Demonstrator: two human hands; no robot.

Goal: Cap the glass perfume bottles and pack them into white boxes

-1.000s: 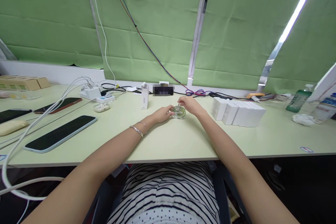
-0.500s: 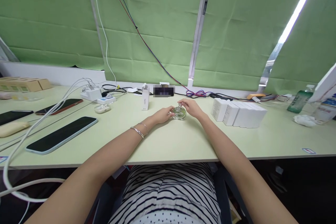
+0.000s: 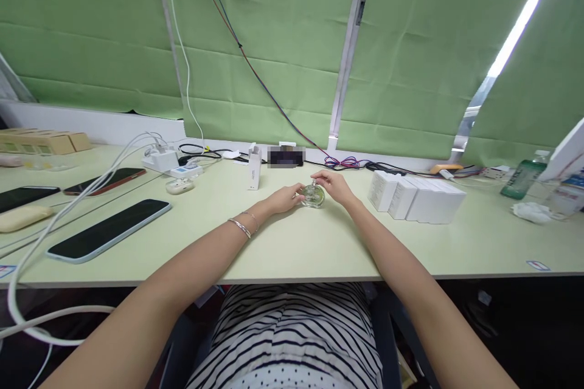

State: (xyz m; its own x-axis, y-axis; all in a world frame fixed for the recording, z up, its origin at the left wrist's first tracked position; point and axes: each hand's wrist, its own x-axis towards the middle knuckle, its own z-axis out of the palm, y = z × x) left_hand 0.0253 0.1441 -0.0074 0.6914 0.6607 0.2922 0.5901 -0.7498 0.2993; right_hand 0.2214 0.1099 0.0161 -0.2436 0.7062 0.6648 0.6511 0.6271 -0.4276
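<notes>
A round clear glass perfume bottle [image 3: 313, 197] with greenish liquid stands upright on the pale table in front of me. My left hand [image 3: 289, 197] grips its left side, the thumb at the front and the fingers reaching behind the glass. At the top, the fingers of my right hand [image 3: 332, 185] are closed around the bottle's small neck or sprayer, which they partly hide. A narrow white carton [image 3: 254, 168] with its top flaps up stands behind my left hand.
Several white boxes [image 3: 417, 198] stand in a row to the right. A phone [image 3: 109, 230], an earbud case [image 3: 179, 186] and white cables are on the left. A black device [image 3: 286, 157] and wires line the wall; a green bottle [image 3: 524, 176] is far right.
The camera view has shifted slightly. Both hands keep their hold on the perfume bottle, with no clear movement of the bottle on the table.
</notes>
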